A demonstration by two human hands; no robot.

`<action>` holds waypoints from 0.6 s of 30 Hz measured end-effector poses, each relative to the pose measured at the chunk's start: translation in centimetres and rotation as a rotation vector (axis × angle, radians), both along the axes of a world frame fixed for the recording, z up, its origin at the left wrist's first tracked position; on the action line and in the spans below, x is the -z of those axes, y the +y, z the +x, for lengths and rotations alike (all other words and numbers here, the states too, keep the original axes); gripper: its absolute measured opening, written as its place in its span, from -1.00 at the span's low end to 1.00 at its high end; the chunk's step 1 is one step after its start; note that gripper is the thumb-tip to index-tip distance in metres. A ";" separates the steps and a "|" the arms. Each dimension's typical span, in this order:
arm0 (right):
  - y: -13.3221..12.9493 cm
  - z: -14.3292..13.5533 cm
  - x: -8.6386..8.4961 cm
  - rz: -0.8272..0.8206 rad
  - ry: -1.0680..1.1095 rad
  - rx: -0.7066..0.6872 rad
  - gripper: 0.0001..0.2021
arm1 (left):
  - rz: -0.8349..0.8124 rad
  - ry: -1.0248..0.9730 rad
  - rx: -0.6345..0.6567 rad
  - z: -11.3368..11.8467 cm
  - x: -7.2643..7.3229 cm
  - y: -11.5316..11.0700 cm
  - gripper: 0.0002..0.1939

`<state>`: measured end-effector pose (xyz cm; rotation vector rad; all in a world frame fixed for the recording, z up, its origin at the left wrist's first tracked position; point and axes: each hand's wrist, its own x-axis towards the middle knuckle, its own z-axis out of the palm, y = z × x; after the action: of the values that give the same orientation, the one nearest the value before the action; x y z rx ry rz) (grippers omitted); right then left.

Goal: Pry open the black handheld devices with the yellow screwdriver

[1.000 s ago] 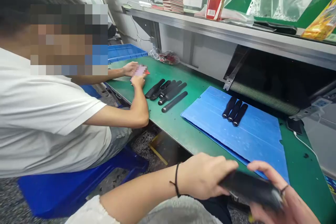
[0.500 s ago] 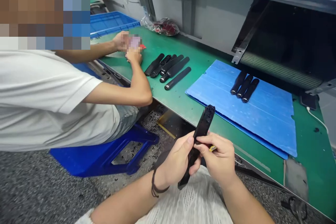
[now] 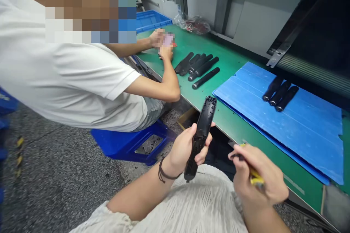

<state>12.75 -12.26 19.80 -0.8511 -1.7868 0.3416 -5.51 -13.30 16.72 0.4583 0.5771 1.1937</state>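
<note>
Head view: a black shell [image 3: 205, 120] is held at a tilt in the left hand [image 3: 184, 145], above the lap and near the edge of the green surface [image 3: 232, 122]. The fingers are wrapped around its lower half, and its hollow inner side is turned up. By the right hand [image 3: 259, 174], well apart from the shell, a yellow item [image 3: 256, 180] is held in curled fingers; whether the dark bit at the fingertips belongs to it cannot be told. On the surface, a blue sheet [image 3: 298, 134] is laid, with three black pieces [image 3: 280, 93] set side by side on it. More black pieces [image 3: 206, 78] are grouped to its left. Beyond them, a blurred object [image 3: 168, 39] is held by a co-worker [image 3: 82, 76], by whom a blue stool [image 3: 115, 140] is occupied.
</note>
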 end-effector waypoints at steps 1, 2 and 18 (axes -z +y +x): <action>0.0 -0.2 0.3 0.062 -0.070 -0.068 -0.57 | 0.004 -0.014 -0.026 -0.5 0.0 0.1 -0.41; 0.1 -0.5 0.7 0.091 -0.119 -0.103 -0.49 | 0.017 -0.014 -0.057 -1.0 -0.2 0.1 -0.41; -0.4 -5.6 1.9 -0.499 0.274 -0.271 -0.88 | 0.115 0.266 -0.321 1.1 -0.6 -0.8 -0.41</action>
<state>7.20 -12.63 17.87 -0.8503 -1.5776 1.0625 -4.45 -14.10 17.28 0.6455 0.8361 1.4893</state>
